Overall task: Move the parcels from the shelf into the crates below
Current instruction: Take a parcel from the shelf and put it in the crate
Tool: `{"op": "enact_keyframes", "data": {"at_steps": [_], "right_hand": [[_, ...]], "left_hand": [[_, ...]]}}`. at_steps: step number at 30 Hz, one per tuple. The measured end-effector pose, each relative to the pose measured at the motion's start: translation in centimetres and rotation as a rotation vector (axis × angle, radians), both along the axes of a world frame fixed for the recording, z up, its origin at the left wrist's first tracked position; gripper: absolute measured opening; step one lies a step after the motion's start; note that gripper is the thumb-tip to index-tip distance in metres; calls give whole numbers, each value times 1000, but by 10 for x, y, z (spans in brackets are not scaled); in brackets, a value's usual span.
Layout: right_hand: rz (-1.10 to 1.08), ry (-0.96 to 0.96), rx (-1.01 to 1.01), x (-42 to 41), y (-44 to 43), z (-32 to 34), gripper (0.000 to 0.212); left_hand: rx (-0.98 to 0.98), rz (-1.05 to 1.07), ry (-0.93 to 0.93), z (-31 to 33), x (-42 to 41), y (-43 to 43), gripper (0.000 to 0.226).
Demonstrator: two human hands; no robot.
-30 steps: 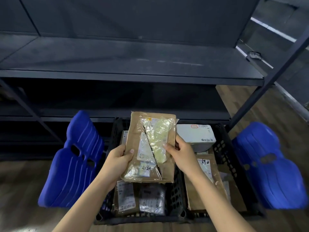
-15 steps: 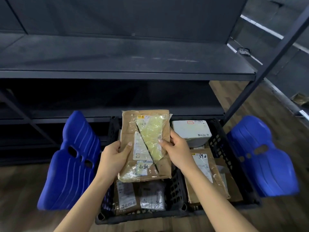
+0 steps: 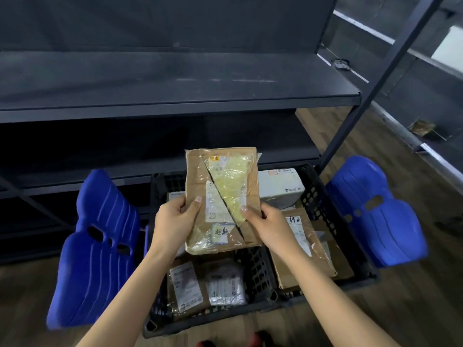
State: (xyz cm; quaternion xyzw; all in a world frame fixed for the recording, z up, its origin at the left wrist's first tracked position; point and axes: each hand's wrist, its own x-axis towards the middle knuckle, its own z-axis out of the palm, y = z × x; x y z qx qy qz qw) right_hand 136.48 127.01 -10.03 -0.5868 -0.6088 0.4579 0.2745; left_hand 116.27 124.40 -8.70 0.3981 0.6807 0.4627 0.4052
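A flat brown cardboard parcel (image 3: 223, 199), taped over with white labels and a yellowish pouch, is held up above the black crates. My left hand (image 3: 175, 221) grips its left edge with the thumb on the front. My right hand (image 3: 269, 226) grips its lower right edge, thumb on the tape. Below it, the left black crate (image 3: 155, 319) holds labelled parcels (image 3: 188, 286). The right black crate (image 3: 350, 249) holds a white box (image 3: 280, 186) and brown parcels (image 3: 300, 249). The dark shelf (image 3: 175, 83) above is bare.
Blue plastic crate flaps stand out on the left (image 3: 97, 249) and right (image 3: 373, 211). A dark upright shelf post (image 3: 370, 96) rises at the right. A wooden floor (image 3: 400, 309) surrounds the crates. A second shelf unit runs along the far right.
Both hands have kept their hold on the brown parcel. It sits slightly higher and more upright over the crates, and my view has shifted a little to the right.
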Motion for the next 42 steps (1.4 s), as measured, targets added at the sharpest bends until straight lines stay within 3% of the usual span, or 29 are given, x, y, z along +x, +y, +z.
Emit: {"op": "enact_keyframes", "data": {"at_steps": [4, 9, 14, 23, 26, 30, 34, 39, 42], "right_hand": [[-77, 11, 28, 34, 8, 0, 15], [-106, 10, 48, 99, 31, -4, 47], [-114, -17, 63, 186, 65, -10, 17], [-139, -96, 3, 322, 110, -22, 18], [-129, -108, -39, 340, 111, -35, 33], [-139, -116, -57, 353, 109, -58, 37], [-72, -156, -162, 359, 98, -82, 20], [-47, -174, -296, 363, 87, -111, 31], [-41, -204, -347, 364, 80, -128, 28]], "left_hand": [[12, -44, 14, 2, 33, 13, 17], [-16, -102, 53, -3, 97, 37, 19], [-34, -98, 41, -14, 183, 68, 25], [-125, -121, -9, -46, 318, 108, 44], [-175, -129, -4, -58, 337, 110, 38], [-246, -143, 47, -77, 352, 106, 35], [-344, -148, 37, -99, 360, 95, 37], [-442, -188, 119, -126, 364, 78, 36], [-455, -220, 153, -138, 361, 71, 18]]}}
